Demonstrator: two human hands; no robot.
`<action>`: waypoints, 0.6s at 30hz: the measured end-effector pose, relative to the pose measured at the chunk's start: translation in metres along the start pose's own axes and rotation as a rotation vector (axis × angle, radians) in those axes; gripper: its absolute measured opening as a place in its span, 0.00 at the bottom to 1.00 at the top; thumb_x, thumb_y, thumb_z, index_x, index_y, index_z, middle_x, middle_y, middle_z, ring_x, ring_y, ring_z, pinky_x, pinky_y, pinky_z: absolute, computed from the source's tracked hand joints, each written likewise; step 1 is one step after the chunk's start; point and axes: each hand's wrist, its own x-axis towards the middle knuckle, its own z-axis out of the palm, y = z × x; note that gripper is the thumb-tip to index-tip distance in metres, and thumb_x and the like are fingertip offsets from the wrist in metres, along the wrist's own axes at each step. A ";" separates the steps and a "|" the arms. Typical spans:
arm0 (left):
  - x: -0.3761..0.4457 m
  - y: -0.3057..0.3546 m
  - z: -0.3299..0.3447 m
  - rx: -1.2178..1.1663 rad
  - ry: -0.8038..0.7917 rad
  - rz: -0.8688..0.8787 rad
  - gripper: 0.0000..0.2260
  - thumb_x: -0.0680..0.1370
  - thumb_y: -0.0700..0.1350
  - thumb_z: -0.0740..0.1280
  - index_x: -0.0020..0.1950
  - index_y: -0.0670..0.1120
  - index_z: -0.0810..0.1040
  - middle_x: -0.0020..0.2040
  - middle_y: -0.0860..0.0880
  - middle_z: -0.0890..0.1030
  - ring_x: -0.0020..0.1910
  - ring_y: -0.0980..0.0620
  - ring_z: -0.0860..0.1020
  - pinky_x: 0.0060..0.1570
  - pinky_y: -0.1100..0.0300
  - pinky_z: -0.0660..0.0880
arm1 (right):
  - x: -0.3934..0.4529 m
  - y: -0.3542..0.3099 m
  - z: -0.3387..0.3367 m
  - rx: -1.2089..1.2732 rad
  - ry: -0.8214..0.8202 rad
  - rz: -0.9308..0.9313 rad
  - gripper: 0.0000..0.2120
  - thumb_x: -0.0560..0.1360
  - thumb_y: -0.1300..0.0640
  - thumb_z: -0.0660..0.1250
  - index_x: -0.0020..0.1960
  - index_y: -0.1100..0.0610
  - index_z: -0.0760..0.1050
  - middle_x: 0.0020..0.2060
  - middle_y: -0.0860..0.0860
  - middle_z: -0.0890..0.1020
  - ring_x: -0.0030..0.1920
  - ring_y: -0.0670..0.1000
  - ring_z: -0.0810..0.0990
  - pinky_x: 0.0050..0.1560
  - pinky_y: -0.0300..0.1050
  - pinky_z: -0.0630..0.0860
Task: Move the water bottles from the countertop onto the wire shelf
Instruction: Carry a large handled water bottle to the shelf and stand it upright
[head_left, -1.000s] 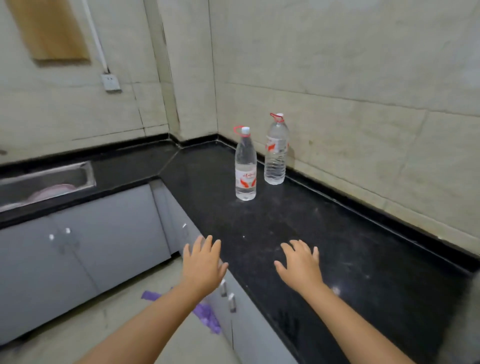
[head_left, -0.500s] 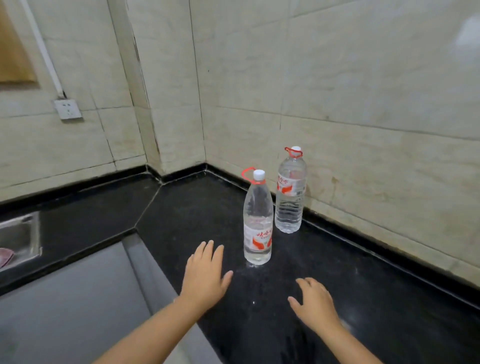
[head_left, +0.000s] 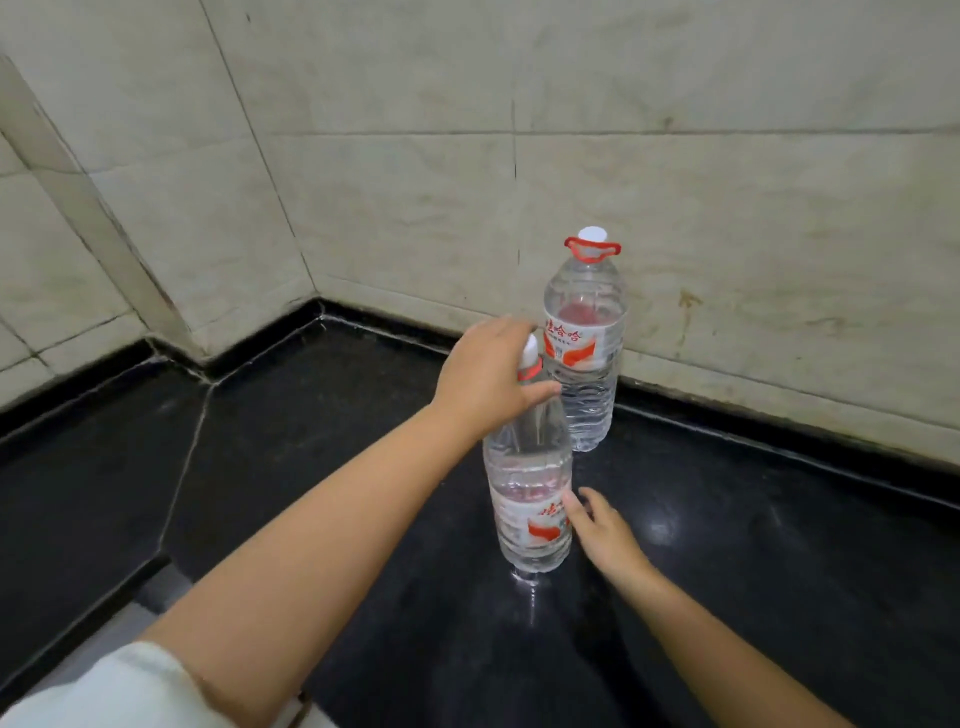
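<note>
Two clear water bottles with red-and-white labels stand upright on the black countertop (head_left: 311, 467). The near bottle (head_left: 530, 499) is in the middle of the view. The far bottle (head_left: 584, 358), with a white cap and a red carry ring, stands close to the tiled wall. My left hand (head_left: 488, 379) wraps round the near bottle's neck, thumb across the front, and the white cap shows just past my fingers. My right hand (head_left: 602, 525) is low on the right of the same bottle, with straight fingertips touching its label. No wire shelf is in view.
Beige tiled walls (head_left: 727, 182) meet in a corner at the back left, with a black upstand along their foot. The counter's front edge (head_left: 130, 577) runs diagonally at the lower left. A white sleeve (head_left: 119, 686) shows at the bottom left.
The view has moved in close to the bottles. My left hand rose from the counter to the near bottle's neck. My right hand slid forward to the bottle's lower side.
</note>
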 end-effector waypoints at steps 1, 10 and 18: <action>0.000 -0.010 0.002 -0.051 0.035 0.016 0.27 0.71 0.52 0.71 0.65 0.42 0.70 0.62 0.44 0.75 0.62 0.45 0.71 0.58 0.58 0.64 | 0.002 -0.001 0.006 0.072 -0.001 0.057 0.29 0.77 0.43 0.56 0.73 0.58 0.59 0.71 0.55 0.66 0.69 0.53 0.66 0.66 0.48 0.65; -0.039 -0.156 0.003 -0.511 0.132 -0.256 0.34 0.67 0.46 0.76 0.68 0.42 0.66 0.65 0.45 0.71 0.65 0.48 0.69 0.60 0.64 0.63 | 0.015 -0.035 0.072 0.458 0.143 0.291 0.29 0.75 0.48 0.64 0.71 0.55 0.59 0.66 0.53 0.71 0.56 0.51 0.73 0.49 0.45 0.73; -0.118 -0.276 0.086 -0.918 0.120 -0.947 0.31 0.69 0.42 0.74 0.68 0.37 0.65 0.62 0.43 0.73 0.60 0.45 0.73 0.59 0.55 0.69 | 0.046 -0.064 0.117 0.111 0.302 0.186 0.37 0.67 0.52 0.75 0.71 0.55 0.61 0.66 0.57 0.69 0.65 0.56 0.70 0.64 0.47 0.68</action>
